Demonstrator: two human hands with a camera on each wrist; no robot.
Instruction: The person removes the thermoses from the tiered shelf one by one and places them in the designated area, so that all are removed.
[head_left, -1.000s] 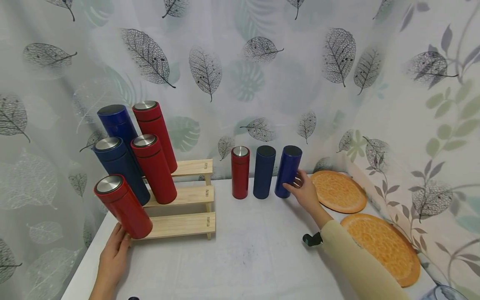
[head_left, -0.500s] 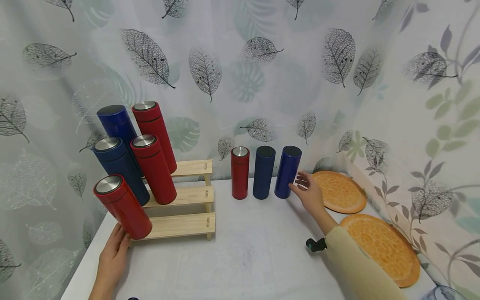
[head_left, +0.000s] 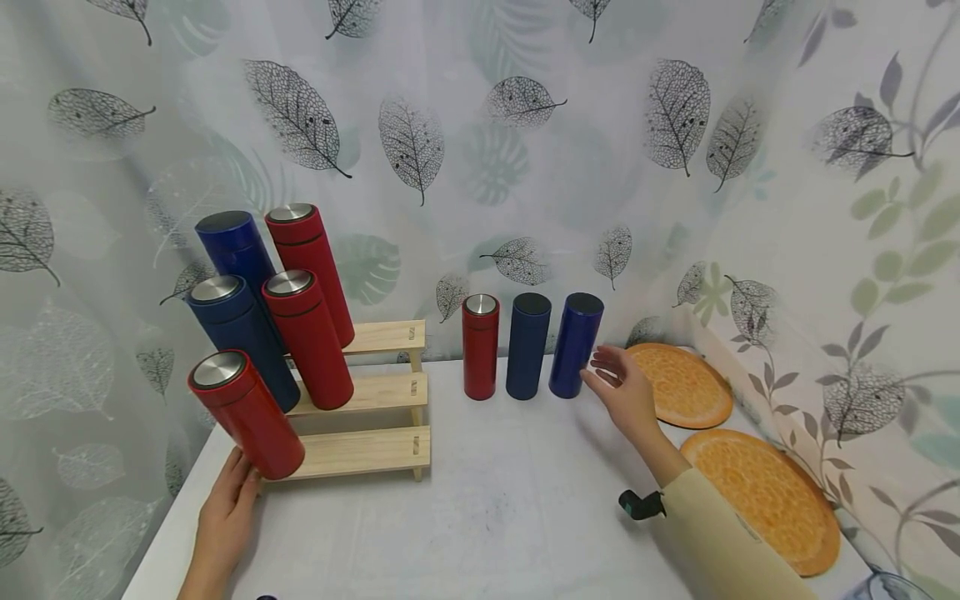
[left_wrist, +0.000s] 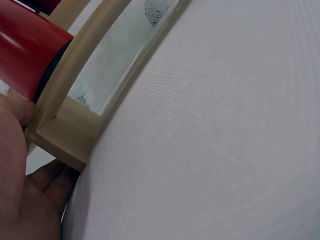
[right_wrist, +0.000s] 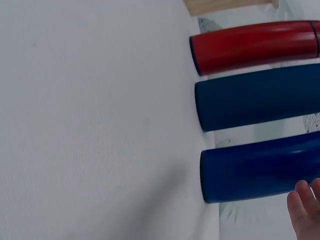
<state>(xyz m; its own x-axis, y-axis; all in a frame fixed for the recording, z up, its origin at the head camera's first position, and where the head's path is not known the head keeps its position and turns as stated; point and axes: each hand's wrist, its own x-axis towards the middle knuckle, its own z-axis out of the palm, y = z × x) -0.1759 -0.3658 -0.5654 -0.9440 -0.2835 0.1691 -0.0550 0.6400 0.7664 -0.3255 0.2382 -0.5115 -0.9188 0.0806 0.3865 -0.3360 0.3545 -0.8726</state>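
My left hand (head_left: 225, 508) holds the lower left end of a three-step wooden rack (head_left: 360, 454). In the left wrist view the thumb is by the base of a red thermos flask (left_wrist: 30, 45) and other fingers reach behind the rack's foot. That red flask (head_left: 247, 417) stands on the lowest step. My right hand (head_left: 626, 392) is just right of a shiny blue flask (head_left: 574, 346), fingers loosely bent around nothing. Left of it stand a dark blue flask (head_left: 528, 350) and a red flask (head_left: 480, 350), all upright on the white table.
Higher on the rack are a navy flask (head_left: 243, 337), a shiny blue flask (head_left: 232, 242) and two red flasks, one in the middle (head_left: 307, 342), one on top (head_left: 311, 267). Two round orange-brown mats (head_left: 678, 385) lie on the right. A leaf-patterned curtain (head_left: 480, 150) hangs behind.
My right hand has let go of the shiny blue flask and drawn back slightly to the right, leaving it upright. The left hand and the rack have stayed in place.
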